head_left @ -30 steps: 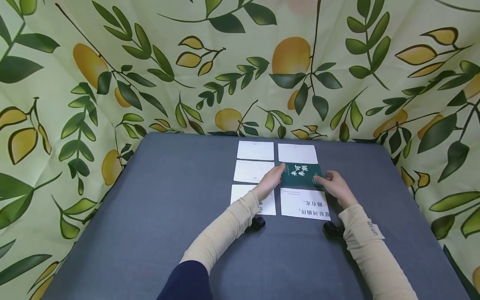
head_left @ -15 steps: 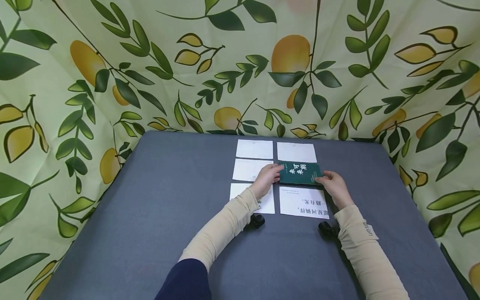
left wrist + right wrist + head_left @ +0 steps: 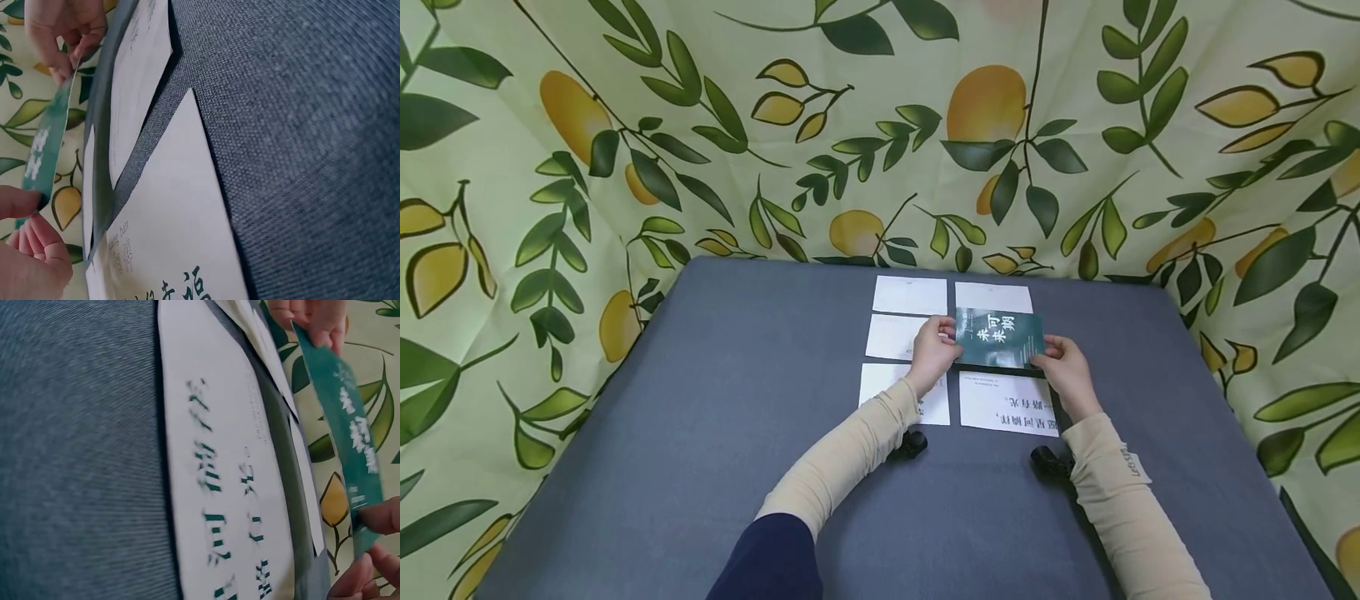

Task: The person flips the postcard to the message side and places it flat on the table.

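A green postcard (image 3: 997, 340) with white Chinese characters is raised over the right column of white cards, its printed face tilted toward me. My left hand (image 3: 934, 354) pinches its left end between thumb and fingers. At the opposite end, my right hand (image 3: 1066, 375) pinches the lower right corner. Both wrist views show the postcard (image 3: 47, 140) edge-on, clear of the table. Just nearer to me lies a white card (image 3: 1006, 404) with dark characters. Another printed card (image 3: 880, 385) is partly hidden by my left wrist.
Two white cards, a left one (image 3: 910, 294) and a right one (image 3: 995, 296), form the back row; the raised postcard overlaps the right one. A further white card (image 3: 891, 335) sits beside my left hand. The grey-blue tabletop (image 3: 760, 375) meets a leaf-patterned curtain (image 3: 880, 150) behind.
The green postcard has gone from lying low among the white cards to being lifted and tilted up. My left hand has shifted its hold on the left end.
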The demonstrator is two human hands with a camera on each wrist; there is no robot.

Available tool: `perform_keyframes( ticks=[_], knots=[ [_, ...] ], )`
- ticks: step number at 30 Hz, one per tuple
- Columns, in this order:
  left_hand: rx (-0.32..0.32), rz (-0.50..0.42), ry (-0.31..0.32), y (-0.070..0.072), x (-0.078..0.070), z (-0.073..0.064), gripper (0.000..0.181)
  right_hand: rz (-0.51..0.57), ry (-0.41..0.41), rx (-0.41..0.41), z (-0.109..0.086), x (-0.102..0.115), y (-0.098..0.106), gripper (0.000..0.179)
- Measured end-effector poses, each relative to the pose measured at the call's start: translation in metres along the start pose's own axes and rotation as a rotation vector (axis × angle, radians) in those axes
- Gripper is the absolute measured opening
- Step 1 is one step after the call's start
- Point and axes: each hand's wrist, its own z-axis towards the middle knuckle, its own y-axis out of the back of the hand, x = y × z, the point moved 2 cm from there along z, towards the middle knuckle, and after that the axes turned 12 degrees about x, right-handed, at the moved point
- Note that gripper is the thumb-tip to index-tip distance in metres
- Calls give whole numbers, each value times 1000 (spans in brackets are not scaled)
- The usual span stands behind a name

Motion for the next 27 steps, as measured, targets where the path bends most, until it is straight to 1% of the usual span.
perform_keyframes(
  ticks=[5,7,9,13,14,17,22,25,27],
  knots=[
    [-33,-49,-55,3,3,2,22,2,14,-81,3,-4,0,45],
    [-43,-59,-68,4,2,1,14,22,21,-105,4,-5,0,43],
    [-50,-67,-73,5,0,0,9,44,29,-130,5,-6,1,47],
    [-61,-48,-86,6,-4,-1,9,74,33,-157,9,-12,5,55],
    [-62,-46,-89,6,-4,-1,9,79,32,-163,10,-13,6,56],
    [-49,-56,-104,7,-4,0,9,138,37,-165,9,-11,8,55],
    [-18,-144,-93,11,0,0,12,247,64,-152,-1,-1,9,47],
    [-8,-203,-82,13,1,-1,16,340,114,-140,-8,4,10,47],
    [2,-220,-72,15,0,-1,18,383,140,-126,-10,6,11,49]
  ],
)
